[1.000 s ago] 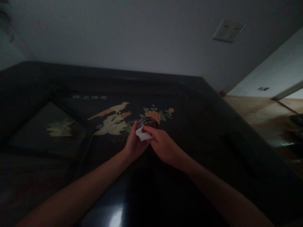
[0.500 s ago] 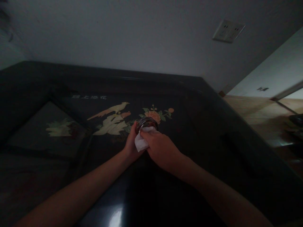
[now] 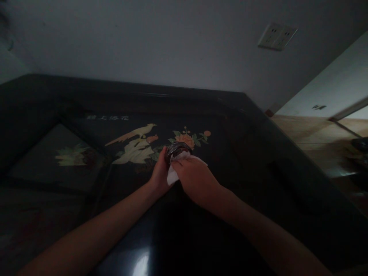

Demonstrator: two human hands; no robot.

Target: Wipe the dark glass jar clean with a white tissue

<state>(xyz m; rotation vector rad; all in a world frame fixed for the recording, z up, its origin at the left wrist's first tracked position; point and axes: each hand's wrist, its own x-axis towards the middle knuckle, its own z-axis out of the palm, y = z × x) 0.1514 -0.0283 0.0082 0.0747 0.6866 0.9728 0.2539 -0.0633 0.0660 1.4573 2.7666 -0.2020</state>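
My left hand (image 3: 160,168) is wrapped round the left side of a small dark, shiny, rounded object (image 3: 174,148); its kind is too dim to make out. My right hand (image 3: 193,174) is closed on a white tissue (image 3: 173,175) and presses it against the near side of that object. Part of the tissue shows below the right fingers, and a corner sticks out above the knuckles. Both hands meet over the black glossy table (image 3: 230,153), in front of its orange flower picture (image 3: 184,140). The object's underside is hidden by the hands.
Bird figures (image 3: 138,132) and pale written characters decorate the tabletop. A framed reflection lies at left. Behind the table rises a pale wall (image 3: 143,42) with a double socket (image 3: 277,36). At right, light floor (image 3: 299,132) and dark items (image 3: 359,145) show beyond the table edge.
My right hand has shifted the tissue slightly over the dark object; more of it shows above the knuckles and less hangs at lower left. The left hand keeps its hold.
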